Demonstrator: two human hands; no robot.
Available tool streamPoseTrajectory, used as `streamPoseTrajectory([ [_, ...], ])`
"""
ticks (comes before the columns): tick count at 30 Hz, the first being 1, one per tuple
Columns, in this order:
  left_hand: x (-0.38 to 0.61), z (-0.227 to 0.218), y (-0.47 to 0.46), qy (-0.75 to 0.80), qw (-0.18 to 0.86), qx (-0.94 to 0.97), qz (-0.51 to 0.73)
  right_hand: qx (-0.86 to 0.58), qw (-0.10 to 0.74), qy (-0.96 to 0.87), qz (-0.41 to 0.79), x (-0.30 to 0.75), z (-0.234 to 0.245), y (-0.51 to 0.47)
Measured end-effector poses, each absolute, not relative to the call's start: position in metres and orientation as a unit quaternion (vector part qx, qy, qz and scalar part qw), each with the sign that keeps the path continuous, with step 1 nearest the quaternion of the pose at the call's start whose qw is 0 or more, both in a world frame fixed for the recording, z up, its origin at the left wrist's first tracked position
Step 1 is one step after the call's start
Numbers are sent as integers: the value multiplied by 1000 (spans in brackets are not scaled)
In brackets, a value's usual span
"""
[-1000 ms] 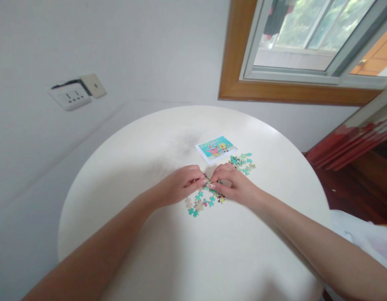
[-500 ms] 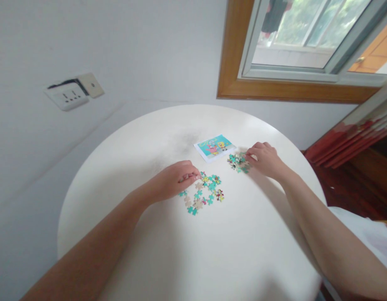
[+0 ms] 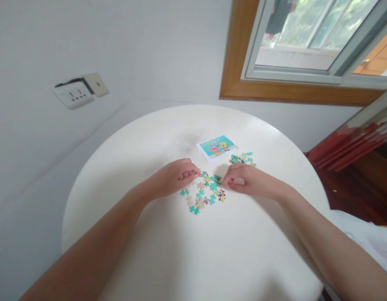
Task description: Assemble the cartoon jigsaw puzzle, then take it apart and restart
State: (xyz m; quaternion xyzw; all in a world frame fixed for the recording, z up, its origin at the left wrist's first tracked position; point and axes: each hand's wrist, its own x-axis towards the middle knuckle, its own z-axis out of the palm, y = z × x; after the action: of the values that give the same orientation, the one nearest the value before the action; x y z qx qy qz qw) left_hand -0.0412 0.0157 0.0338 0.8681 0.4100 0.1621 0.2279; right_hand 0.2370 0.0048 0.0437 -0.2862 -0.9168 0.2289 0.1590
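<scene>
Small teal and multicoloured puzzle pieces (image 3: 203, 195) lie loose on a round white table (image 3: 168, 251). My left hand (image 3: 174, 177) rests curled at their left edge, fingertips pinched together on something I cannot make out. My right hand (image 3: 248, 182) is at their right edge, fingers curled and pinched beside a piece; what it holds is hidden. A second cluster of puzzle pieces (image 3: 242, 158) lies just beyond my right hand. A small picture card (image 3: 216, 147) with cartoon figures lies behind both groups.
A white wall with a socket plate (image 3: 74, 93) rises behind the table. A wood-framed window (image 3: 293, 54) is at the upper right. Red folded items (image 3: 353, 142) lean at the right, past the table's edge.
My right hand has come back from the far cluster of pieces to the near group by my left hand. My left hand has hardly moved.
</scene>
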Motion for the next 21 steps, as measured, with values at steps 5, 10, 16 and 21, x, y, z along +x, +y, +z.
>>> streamPoseTrajectory([
  [5,-46,34,18,412,237,868,145,-270,125,-916,270,229,37,1],
  [10,-54,37,19,409,239,875,102,-263,126,-919,265,230,36,3],
  [16,-68,48,18,431,265,861,52,-265,122,-918,267,229,37,2],
  [21,-71,52,17,448,268,852,32,-272,117,-916,272,229,39,1],
])
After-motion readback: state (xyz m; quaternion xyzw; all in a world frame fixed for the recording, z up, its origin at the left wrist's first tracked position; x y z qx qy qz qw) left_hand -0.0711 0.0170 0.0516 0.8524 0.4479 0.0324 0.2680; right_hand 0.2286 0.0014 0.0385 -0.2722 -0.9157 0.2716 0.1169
